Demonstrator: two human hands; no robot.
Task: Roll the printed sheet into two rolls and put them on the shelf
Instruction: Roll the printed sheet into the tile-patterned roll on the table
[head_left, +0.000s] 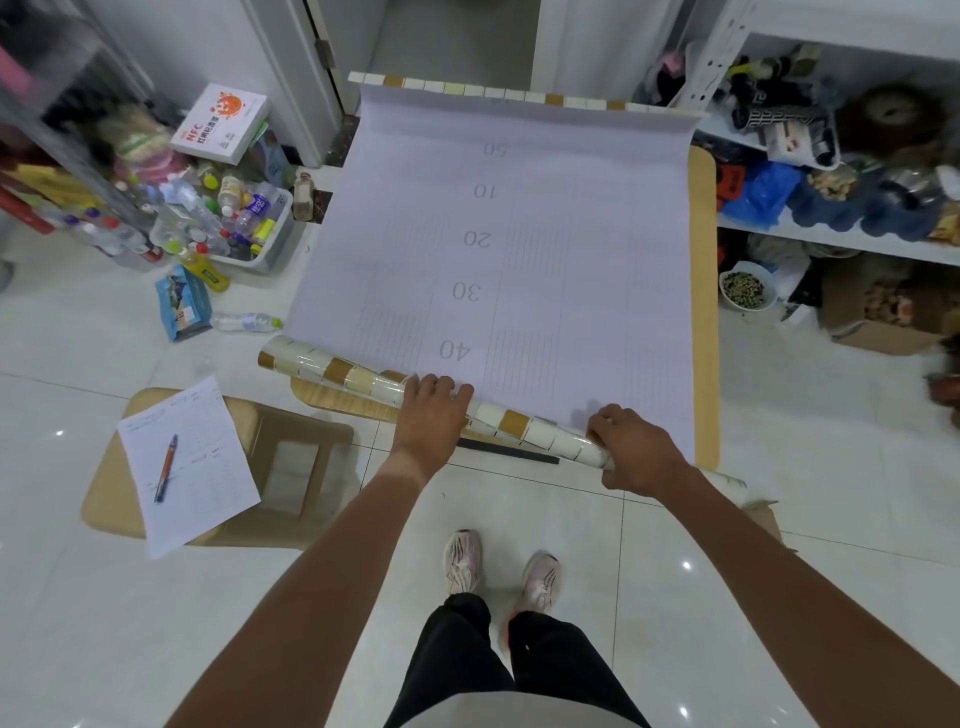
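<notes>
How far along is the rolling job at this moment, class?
Done: a short stretch at the near end is wound into a tile-patterned roll. In hand: the left hand and right hand both rest on it. Left: most of the sheet lies flat on the table; no finished roll is visible on the shelf.

left hand (431, 410) covers a stretch of the roll (363, 379), fingertips curled out of sight over its far side; right hand (631, 447) hides the roll's right end, palm side not visible; table (704, 312) almost fully under the printed sheet (519, 260), only edges show; fine ruled lines on the sheet too faint to read; shelf (831, 236) cut off at the right edge, contents a blurred jumble; writing on the paper (187, 467) too small, possibly a table; dark strip (509, 451) under the roll unidentifiable
</notes>
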